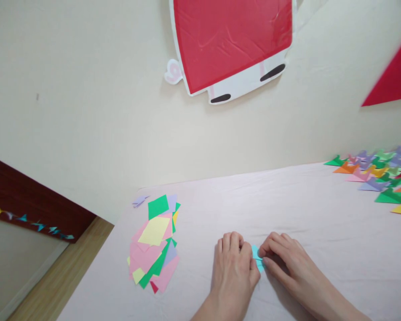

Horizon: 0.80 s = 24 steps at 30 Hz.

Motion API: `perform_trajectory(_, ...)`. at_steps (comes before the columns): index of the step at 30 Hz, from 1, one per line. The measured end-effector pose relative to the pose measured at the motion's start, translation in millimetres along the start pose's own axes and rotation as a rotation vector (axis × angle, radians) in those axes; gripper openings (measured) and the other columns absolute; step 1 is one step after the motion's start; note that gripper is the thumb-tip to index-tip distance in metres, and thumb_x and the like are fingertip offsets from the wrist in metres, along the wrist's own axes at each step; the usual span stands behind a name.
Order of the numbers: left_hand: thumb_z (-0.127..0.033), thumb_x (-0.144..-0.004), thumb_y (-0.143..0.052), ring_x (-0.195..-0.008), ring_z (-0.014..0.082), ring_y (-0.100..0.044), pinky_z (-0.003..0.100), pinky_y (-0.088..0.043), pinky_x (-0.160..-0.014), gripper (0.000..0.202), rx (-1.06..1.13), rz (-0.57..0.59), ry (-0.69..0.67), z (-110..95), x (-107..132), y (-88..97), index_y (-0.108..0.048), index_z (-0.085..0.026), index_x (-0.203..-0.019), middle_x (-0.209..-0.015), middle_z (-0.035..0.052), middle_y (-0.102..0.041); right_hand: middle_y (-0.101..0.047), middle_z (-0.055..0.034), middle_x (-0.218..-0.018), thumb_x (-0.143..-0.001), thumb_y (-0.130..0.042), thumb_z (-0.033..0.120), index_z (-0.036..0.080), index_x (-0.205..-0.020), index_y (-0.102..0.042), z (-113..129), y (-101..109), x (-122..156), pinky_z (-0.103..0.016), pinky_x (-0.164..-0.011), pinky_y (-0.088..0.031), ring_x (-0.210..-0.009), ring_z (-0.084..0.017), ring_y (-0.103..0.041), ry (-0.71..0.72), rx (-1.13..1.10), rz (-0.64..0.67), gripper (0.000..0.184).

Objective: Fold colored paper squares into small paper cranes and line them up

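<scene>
Behind the work area stands a pale wall [87, 98], plain over most of its surface. Before it lies a tabletop [194, 249] covered in pale cloth. Fixed to the wall: a red-and-white cutout [234, 40] with two dark ovals at its lower edge. At the tabletop's far right — rows of folded paper shapes [376, 184], pointed and multicoloured, cut off by the edge of view. To the left, an overlapping spread of loose paper sheets [147, 255], mainly pink, green and yellow, apart from both hands. Right hand [287, 258]: thumb and fingertips closed on the right side of a turquoise paper [257, 257]. Left hand [234, 258]: back upward, fingers curled, thumb at the paper's left side; fingertips largely hidden — whether it pinches or merely presses, cannot tell. The turquoise paper, smallest item noted, lies between the two hands, partly covered, full outline not visible.
</scene>
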<state>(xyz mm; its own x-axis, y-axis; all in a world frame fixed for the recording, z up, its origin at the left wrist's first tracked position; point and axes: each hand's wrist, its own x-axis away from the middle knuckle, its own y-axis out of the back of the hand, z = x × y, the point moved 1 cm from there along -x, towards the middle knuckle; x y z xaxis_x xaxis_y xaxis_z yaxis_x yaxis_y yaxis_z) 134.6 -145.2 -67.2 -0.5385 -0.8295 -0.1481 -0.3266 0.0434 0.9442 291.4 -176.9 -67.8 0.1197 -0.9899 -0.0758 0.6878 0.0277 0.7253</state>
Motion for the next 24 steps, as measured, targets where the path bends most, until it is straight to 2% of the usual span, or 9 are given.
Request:
perform_trajectory(5,-0.005,-0.08,-0.056,-0.097,0.0255,-0.047,0.044,-0.043,-0.084,0.018,0.065,0.037,0.043,-2,1,3.7,-0.055,-0.019,-0.092,-0.1,0.0041,-0.054,-0.061,-0.0035,-0.086,-0.085,-0.06,0.023,0.022,-0.081,-0.059,8,-4,-2,-0.04,-0.076,-0.037,-0.083,-0.024,-0.053,-0.065,0.083,-0.021,0.004)
perform_trajectory(12,-0.002,-0.081,-0.053,-0.102,0.0232,-0.045,0.041,-0.038,-0.089,0.026,0.288,0.107,0.064,2,2,16.3,-0.054,-0.022,-0.097,-0.104,0.002,-0.053,-0.06,-0.0026,-0.087,-0.087,-0.055,0.017,0.024,-0.085,-0.06,7,-7,1,-0.038,-0.075,-0.036,-0.084,-0.023,-0.052,-0.04,0.097,-0.038,0.008)
perform_trajectory(18,-0.003,-0.082,-0.051,-0.103,0.0244,-0.044,0.043,-0.037,-0.091,0.024,0.284,0.158,0.089,1,0,19.7,-0.056,-0.021,-0.098,-0.106,0.0036,-0.052,-0.06,-0.0028,-0.088,-0.084,-0.06,0.023,0.024,-0.084,-0.06,9,-11,1,-0.038,-0.075,-0.034,-0.084,-0.024,-0.051,-0.028,0.126,-0.088,0.001)
perform_trajectory(24,-0.004,-0.082,-0.051,-0.103,0.026,-0.044,0.044,-0.037,-0.09,0.023,0.249,0.156,0.098,0,1,16.7,-0.056,-0.02,-0.098,-0.105,0.0051,-0.053,-0.061,-0.0032,-0.091,-0.081,-0.053,0.013,0.025,-0.087,-0.062,8,-7,-5,-0.039,-0.077,-0.034,-0.089,-0.025,-0.053,-0.035,0.073,-0.031,0.016)
